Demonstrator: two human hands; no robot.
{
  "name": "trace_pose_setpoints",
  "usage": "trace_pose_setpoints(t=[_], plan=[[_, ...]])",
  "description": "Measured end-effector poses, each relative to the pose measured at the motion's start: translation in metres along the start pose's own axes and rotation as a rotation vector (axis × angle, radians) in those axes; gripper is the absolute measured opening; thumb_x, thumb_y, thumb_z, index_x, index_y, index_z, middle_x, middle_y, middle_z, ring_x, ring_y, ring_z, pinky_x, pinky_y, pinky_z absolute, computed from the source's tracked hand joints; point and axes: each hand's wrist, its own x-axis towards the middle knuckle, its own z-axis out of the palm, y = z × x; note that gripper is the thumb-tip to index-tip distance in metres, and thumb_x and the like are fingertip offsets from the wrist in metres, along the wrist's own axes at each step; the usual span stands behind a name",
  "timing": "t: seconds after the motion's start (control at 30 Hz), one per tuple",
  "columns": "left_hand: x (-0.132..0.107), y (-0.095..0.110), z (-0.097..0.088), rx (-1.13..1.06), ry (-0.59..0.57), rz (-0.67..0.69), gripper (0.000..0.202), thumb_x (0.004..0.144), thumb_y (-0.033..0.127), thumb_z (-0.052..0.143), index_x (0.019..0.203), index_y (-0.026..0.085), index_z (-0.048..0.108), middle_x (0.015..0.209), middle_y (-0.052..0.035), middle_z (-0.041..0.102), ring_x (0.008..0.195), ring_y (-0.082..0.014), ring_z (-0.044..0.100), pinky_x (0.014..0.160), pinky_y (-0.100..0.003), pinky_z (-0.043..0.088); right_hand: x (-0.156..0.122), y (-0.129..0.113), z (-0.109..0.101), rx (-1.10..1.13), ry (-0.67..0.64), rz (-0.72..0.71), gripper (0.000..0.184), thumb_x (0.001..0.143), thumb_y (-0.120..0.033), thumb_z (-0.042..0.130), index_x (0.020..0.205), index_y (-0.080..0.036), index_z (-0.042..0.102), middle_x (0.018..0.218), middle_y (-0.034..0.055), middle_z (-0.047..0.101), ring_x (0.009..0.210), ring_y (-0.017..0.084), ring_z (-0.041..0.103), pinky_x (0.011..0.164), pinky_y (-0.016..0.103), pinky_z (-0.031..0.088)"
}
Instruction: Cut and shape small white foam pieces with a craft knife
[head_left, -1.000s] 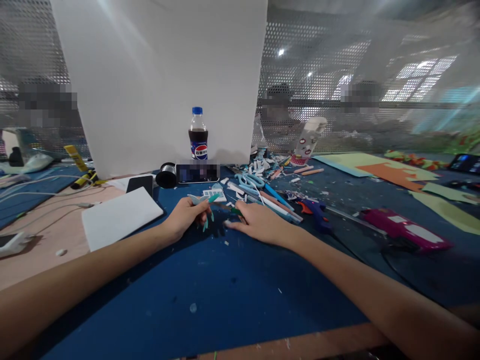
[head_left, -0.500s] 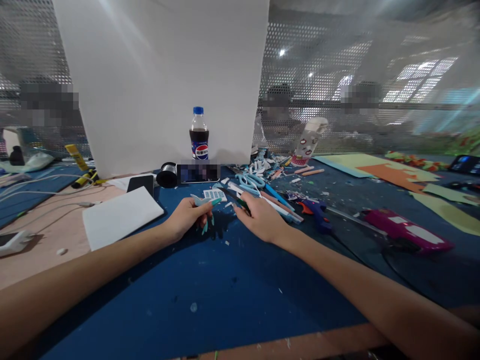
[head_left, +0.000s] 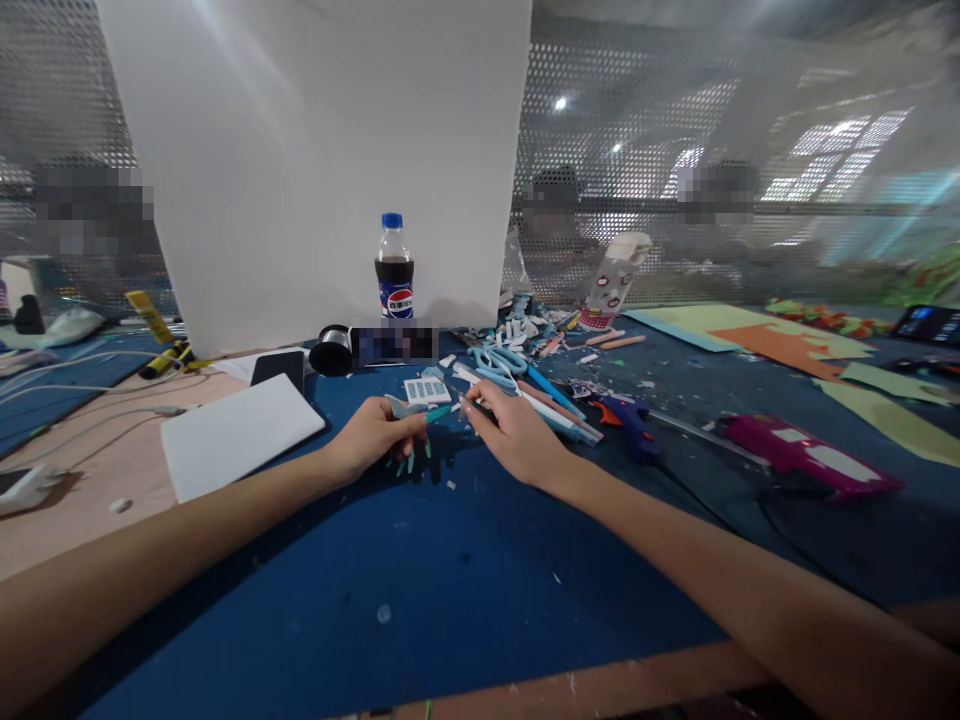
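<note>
Blue matting covers the table (head_left: 450, 590), littered with paper scraps. Head view: left hand (head_left: 369, 440) rests on the table, fingers (head_left: 409, 425) curled, pinching a small pale-blue paper cutout (head_left: 405, 406). Right hand (head_left: 510, 435) lies just beside it, fingers closed on a thin dark pen-like item; its exact nature is unclear. Light-blue scissors (head_left: 499, 362) lie just beyond the right fingers. A cola bottle (head_left: 394, 280) stands further back, well apart.

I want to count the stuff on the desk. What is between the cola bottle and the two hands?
In the head view, between the cola bottle and the hands, left and right, lie a blurred-out flat item and a small white gridded card.
</note>
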Motion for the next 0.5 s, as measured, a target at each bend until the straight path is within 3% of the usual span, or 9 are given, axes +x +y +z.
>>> trace_pose_setpoints(t=[0.13, 0.27, 0.37, 0.5], plan=[[-0.002, 0.001, 0.000, 0.080, -0.169, 0.030, 0.031, 0.075, 0.038, 0.056, 0.055, 0.014, 0.060, 0.040, 0.0017, 0.051, 0.035, -0.0066, 0.040, 0.040, -0.020, 0.031, -0.002, -0.005, -0.002, 0.007, 0.001, -0.029, 0.028, 0.091, -0.041, 0.032, 0.089, -0.017, 0.048, 0.047, -0.0054, 0.035, 0.040, 0.009, 0.034, 0.045, 0.024, 0.019], [-0.006, 0.001, 0.000, 0.107, -0.400, 0.118, 0.023, 0.074, 0.033, 0.060, 0.061, 0.014, 0.063, 0.046, 0.0012, 0.056, 0.039, -0.0075, 0.043, 0.043, -0.020, 0.032, -0.006, -0.012, 0.000, 0.004, -0.163, -0.164, 0.033, 0.090, -0.044, 0.033, 0.083, -0.017, 0.051, 0.051, -0.0038, 0.040, 0.046, 0.009, 0.037, 0.049, 0.023, 0.021], [-0.008, 0.001, 0.001, 0.062, -0.437, 0.128, 0.015, 0.072, 0.027, 0.061, 0.065, 0.014, 0.062, 0.047, 0.0024, 0.055, 0.042, -0.0082, 0.045, 0.046, -0.020, 0.035, -0.009, -0.014, 0.004, -0.041, -0.273, -0.224, 0.025, 0.090, -0.036, 0.038, 0.081, -0.017, 0.051, 0.054, -0.0031, 0.042, 0.047, 0.009, 0.037, 0.049, 0.023, 0.021], [-0.008, 0.002, 0.003, 0.039, -0.377, 0.181, 0.010, 0.070, 0.024, 0.063, 0.071, 0.014, 0.060, 0.061, 0.0007, 0.058, 0.054, -0.0104, 0.051, 0.053, -0.021, 0.041, -0.010, -0.014, 0.009, -0.097, -0.277, -0.207, 0.020, 0.090, -0.029, 0.038, 0.080, -0.016, 0.049, 0.055, -0.0029, 0.041, 0.045, 0.008, 0.033, 0.048, 0.023, 0.020]])
